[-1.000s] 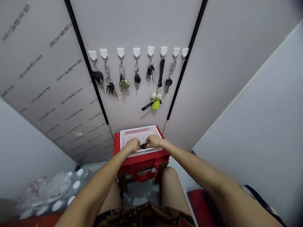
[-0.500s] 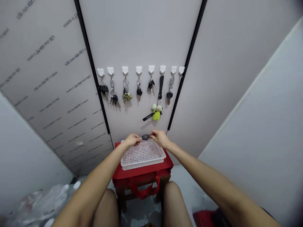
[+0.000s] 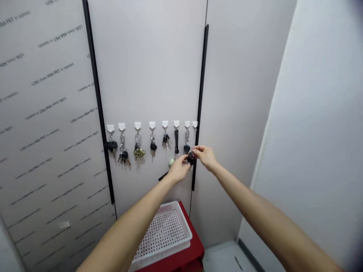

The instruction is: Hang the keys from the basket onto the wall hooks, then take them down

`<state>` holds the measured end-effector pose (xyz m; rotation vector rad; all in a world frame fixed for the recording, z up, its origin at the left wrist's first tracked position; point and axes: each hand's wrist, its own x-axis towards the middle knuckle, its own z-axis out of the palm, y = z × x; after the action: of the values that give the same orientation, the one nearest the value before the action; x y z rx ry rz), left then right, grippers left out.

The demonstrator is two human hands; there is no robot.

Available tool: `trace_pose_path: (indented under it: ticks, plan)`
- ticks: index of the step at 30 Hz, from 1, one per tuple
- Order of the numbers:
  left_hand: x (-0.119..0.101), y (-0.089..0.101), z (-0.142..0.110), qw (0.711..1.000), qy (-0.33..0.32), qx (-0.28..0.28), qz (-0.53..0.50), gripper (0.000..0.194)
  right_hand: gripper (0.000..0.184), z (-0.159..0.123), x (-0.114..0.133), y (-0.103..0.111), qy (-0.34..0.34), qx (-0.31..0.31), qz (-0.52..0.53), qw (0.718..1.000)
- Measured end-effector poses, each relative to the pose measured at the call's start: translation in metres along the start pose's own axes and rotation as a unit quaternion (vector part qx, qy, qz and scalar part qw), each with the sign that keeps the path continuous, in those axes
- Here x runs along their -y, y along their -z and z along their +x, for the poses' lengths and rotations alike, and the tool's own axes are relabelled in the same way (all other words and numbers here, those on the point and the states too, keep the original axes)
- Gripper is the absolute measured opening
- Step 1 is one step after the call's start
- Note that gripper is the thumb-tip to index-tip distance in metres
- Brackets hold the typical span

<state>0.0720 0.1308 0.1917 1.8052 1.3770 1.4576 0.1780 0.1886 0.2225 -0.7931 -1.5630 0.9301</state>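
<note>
A black key fob point(image 3: 191, 160) is held up between my two hands, just below the right end of the hook row. My left hand point(image 3: 178, 169) closes its fingers on the fob's left side. From the right, my right hand point(image 3: 207, 157) pinches its top; the ring there is too small to make out. Right above hangs a keychain with a black-headed key point(image 3: 186, 148). Behind my left hand, a black strap point(image 3: 176, 142) dangles from its hook, its lower charm partly covered. The rightmost white hook point(image 3: 194, 124) carries no keys.
Several more key bunches, such as one with a camouflage-patterned piece point(image 3: 139, 152), hang to the left on white hooks. Long black handles point(image 3: 203, 75) run down the panel's sides. Below, a white perforated basket point(image 3: 185, 226) rests on a red surface point(image 3: 195, 241).
Both hands have risen from above the basket to the hooks' right end, carrying the fob along. The view has tilted up, so the hooks sit lower and the legs are out of sight.
</note>
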Motion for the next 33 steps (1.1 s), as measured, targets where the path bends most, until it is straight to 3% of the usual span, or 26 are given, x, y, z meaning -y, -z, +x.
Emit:
trace_pose_path:
  ticks: [6, 12, 15, 18, 20, 22, 24, 26, 28, 30, 31, 33]
  plan:
    - [-0.034, -0.01, 0.047, 0.997, -0.021, -0.016, 0.073, 0.044, 0.011, 0.061, 0.023, 0.019, 0.046, -0.113, -0.06, 0.991]
    - [-0.032, -0.006, 0.049, 0.995, -0.004, -0.018, 0.095, 0.043, 0.015, 0.09, 0.023, 0.014, 0.009, -0.151, -0.171, 0.974]
    - [-0.022, 0.002, 0.036, 0.996, 0.019, -0.026, 0.085, 0.041, 0.018, 0.085, 0.016, 0.014, 0.018, -0.159, -0.229, 0.96]
    - [-0.005, 0.015, 0.017, 0.995, 0.058, -0.042, 0.068, 0.038, 0.022, 0.068, 0.013, 0.015, 0.081, -0.197, -0.264, 0.941]
    - [0.013, 0.023, 0.0, 0.994, 0.083, -0.051, 0.045, 0.035, 0.025, 0.049, 0.01, 0.011, 0.116, -0.23, -0.274, 0.926]
    - [0.038, 0.029, -0.022, 0.991, 0.115, -0.067, 0.011, 0.032, 0.027, 0.023, 0.002, 0.002, 0.132, -0.225, -0.268, 0.927]
    - [0.065, 0.034, -0.048, 0.982, 0.162, -0.092, -0.024, 0.03, 0.026, -0.01, -0.016, -0.015, 0.117, -0.135, -0.247, 0.952]
    - [0.089, 0.038, -0.074, 0.968, 0.219, -0.11, -0.049, 0.029, 0.025, -0.046, -0.041, -0.036, 0.068, 0.048, -0.226, 0.971]
    - [0.102, 0.044, -0.097, 0.956, 0.26, -0.111, -0.08, 0.03, 0.03, -0.079, -0.064, -0.059, -0.003, 0.226, -0.208, 0.952]
    - [0.097, 0.056, -0.111, 0.95, 0.264, -0.111, -0.122, 0.041, 0.043, -0.1, -0.072, -0.079, -0.057, 0.355, -0.187, 0.914]
    - [0.087, 0.063, -0.114, 0.951, 0.251, -0.113, -0.144, 0.049, 0.05, -0.106, -0.068, -0.087, -0.069, 0.388, -0.171, 0.903]
    - [0.056, 0.082, -0.113, 0.955, 0.198, -0.124, -0.183, 0.064, 0.06, -0.108, -0.043, -0.098, -0.055, 0.385, -0.118, 0.913]
